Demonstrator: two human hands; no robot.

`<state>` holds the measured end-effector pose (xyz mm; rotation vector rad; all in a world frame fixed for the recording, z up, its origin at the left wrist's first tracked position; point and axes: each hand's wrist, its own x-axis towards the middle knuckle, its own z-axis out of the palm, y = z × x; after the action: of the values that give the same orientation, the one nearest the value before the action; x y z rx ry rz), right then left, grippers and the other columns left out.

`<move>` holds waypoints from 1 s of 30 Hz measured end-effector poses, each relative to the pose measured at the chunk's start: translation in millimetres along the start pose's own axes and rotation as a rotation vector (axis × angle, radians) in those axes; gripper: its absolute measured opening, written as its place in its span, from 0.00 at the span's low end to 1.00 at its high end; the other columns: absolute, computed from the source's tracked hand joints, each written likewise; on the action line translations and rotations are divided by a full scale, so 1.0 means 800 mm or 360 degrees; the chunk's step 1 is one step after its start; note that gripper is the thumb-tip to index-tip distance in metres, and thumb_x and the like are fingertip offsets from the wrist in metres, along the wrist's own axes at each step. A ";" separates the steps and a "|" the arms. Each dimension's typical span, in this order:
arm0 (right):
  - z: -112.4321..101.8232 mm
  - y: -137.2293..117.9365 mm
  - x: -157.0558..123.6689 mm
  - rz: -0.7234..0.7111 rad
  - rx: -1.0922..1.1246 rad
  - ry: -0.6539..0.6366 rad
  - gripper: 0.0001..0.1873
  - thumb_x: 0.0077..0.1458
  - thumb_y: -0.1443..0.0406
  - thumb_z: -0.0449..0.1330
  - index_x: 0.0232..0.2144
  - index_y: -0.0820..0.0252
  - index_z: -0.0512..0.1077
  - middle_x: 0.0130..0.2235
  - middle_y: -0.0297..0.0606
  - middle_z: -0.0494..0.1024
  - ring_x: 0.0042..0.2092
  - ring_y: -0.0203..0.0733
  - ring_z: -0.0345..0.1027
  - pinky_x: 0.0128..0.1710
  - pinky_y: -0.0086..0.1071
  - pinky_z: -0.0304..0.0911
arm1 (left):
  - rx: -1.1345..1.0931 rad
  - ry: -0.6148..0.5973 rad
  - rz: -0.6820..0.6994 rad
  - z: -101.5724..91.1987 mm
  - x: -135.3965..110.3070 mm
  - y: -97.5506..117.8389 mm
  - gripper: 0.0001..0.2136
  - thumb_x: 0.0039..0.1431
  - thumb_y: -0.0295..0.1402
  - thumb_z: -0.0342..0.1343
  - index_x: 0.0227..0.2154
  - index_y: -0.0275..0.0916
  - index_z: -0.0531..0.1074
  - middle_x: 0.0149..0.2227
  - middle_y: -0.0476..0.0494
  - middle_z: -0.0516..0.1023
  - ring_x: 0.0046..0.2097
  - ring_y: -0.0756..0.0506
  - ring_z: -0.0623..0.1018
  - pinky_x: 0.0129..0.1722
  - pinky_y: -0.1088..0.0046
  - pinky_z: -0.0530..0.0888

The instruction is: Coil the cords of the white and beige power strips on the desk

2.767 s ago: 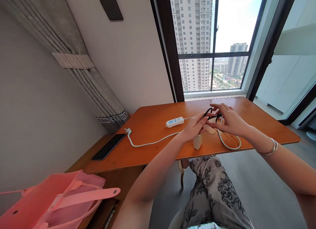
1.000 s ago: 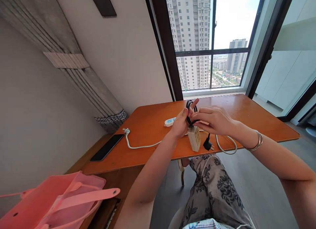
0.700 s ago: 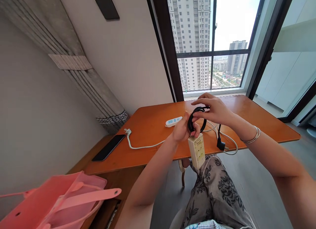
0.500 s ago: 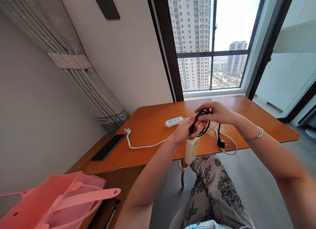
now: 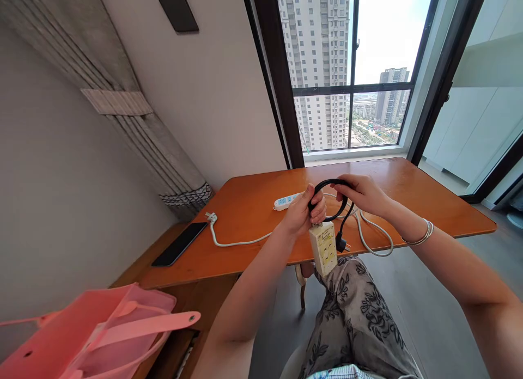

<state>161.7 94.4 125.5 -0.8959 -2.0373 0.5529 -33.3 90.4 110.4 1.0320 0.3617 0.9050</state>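
Observation:
Above the near edge of the orange table (image 5: 253, 205), both my hands hold a coiled black cord (image 5: 330, 183). My left hand (image 5: 302, 210) is closed round the coil's left side. A cream power strip (image 5: 323, 248) hangs from the cord below that hand. My right hand (image 5: 362, 193) pinches the coil's right side. The cord's black plug (image 5: 341, 243) dangles under the coil.
A white power strip (image 5: 288, 200) with a white cable (image 5: 237, 240) and plug lies on the table. A black phone (image 5: 180, 243) rests at the table's left end. A pink bag (image 5: 93, 332) sits at the lower left. A window is behind the table.
The loose black cord has been wound into a coil. The cream power strip was lifted and now hangs below my left hand. The plug has drawn closer to the coil.

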 end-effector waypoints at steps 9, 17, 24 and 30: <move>0.003 0.009 0.006 0.0312 0.0858 -0.0114 0.23 0.49 0.49 0.68 0.37 0.62 0.75 0.25 0.32 0.75 0.29 0.36 0.71 0.32 0.33 0.67 | -0.0204 -0.0004 -0.0079 0.001 -0.004 -0.001 0.19 0.68 0.43 0.51 0.23 0.37 0.60 0.17 0.57 0.57 0.13 0.59 0.49 0.15 0.83 0.55; 0.008 0.007 0.003 0.0385 0.1008 -0.0075 0.23 0.46 0.51 0.70 0.38 0.62 0.77 0.23 0.29 0.72 0.26 0.33 0.69 0.28 0.30 0.65 | -0.0167 -0.0106 -0.0060 0.000 -0.008 0.000 0.12 0.64 0.35 0.54 0.26 0.37 0.63 0.18 0.58 0.57 0.13 0.59 0.49 0.14 0.84 0.53; 0.006 0.004 0.004 0.0462 0.1058 -0.0149 0.22 0.45 0.50 0.71 0.33 0.63 0.75 0.22 0.29 0.70 0.23 0.34 0.68 0.24 0.30 0.64 | -0.0167 -0.0138 -0.0193 -0.009 -0.006 -0.002 0.17 0.68 0.41 0.50 0.24 0.38 0.62 0.15 0.61 0.47 0.13 0.58 0.46 0.13 0.84 0.52; 0.014 0.014 0.001 0.0519 0.1102 -0.0114 0.27 0.42 0.46 0.71 0.33 0.62 0.75 0.26 0.32 0.74 0.28 0.35 0.69 0.30 0.30 0.67 | -0.0218 -0.0107 -0.0006 0.001 -0.012 -0.003 0.21 0.67 0.41 0.52 0.21 0.39 0.55 0.21 0.49 0.73 0.15 0.56 0.65 0.15 0.82 0.62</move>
<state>156.6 101.7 112.4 -0.7755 -1.5761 1.3798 -37.3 81.4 107.5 0.9329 0.2418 0.8774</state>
